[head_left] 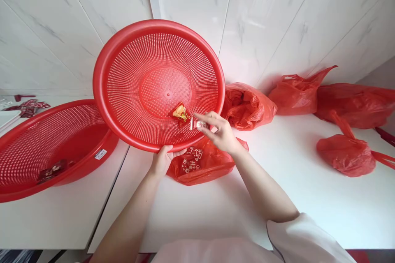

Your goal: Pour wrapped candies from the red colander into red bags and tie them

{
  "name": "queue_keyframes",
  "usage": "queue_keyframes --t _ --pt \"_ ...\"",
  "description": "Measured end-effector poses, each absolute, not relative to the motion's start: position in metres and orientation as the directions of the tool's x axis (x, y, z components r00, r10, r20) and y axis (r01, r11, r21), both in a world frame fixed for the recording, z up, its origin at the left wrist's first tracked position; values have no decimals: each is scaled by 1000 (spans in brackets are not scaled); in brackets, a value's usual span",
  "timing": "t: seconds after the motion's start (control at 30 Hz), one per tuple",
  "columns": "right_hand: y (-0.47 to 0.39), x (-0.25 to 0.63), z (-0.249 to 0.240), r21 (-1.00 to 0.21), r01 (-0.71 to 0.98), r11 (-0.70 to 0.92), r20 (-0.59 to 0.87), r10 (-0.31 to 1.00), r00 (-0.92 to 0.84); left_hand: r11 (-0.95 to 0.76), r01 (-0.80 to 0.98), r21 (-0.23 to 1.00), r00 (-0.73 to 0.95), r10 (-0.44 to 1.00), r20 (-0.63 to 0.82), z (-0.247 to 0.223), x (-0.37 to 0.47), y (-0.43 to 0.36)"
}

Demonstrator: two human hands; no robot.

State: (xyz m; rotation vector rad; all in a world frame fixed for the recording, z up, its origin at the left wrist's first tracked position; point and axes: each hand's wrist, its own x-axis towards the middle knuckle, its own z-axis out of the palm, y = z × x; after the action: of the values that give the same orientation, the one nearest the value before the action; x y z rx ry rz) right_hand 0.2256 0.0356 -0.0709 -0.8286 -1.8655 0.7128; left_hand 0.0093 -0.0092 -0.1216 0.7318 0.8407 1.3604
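My left hand (162, 159) grips the lower rim of a large red plastic colander basket (166, 55), which is tilted so its inside faces me. Inside the basket's lower wall, my right hand (219, 131) pinches a small red and white wrapped packet (199, 124) between thumb and fingers. Just left of those fingertips lies a gold and red wrapped sweet (180, 111), with darker red wrapping partly hidden beside it. Under the basket's rim an open red plastic bag (203, 168) rests on the table, holding packets with white print (191, 160).
A second red colander basket (89, 168) stands at left with dark wrapped packets (54, 170) in it. Several red plastic bags (247, 107) line the tiled wall at right, and a knotted one (347, 154) lies nearer. A gap (112, 189) separates the two white tabletops.
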Motion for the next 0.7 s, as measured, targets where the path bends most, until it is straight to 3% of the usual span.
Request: queue_keyframes --t 0.1,0.2,0.3,0.47,0.7 --pt "41 222 -77 -929 -118 350 367 913 -181 88 -525 846 21 996 -91 -124 9 -9" --pt "43 220 -77 -913 -397 89 205 944 -259 95 -534 840 24 995 -98 -125 9 -8" --pt "42 218 -74 -891 -448 -71 92 939 -331 104 -528 843 27 994 -105 -125 9 -9" --pt "42 213 -75 -872 -477 -114 33 957 -289 111 -518 848 31 993 -111 -125 10 -9" --pt "37 215 -64 -732 -571 -371 -120 896 -428 111 -508 854 27 993 -113 -125 10 -9"
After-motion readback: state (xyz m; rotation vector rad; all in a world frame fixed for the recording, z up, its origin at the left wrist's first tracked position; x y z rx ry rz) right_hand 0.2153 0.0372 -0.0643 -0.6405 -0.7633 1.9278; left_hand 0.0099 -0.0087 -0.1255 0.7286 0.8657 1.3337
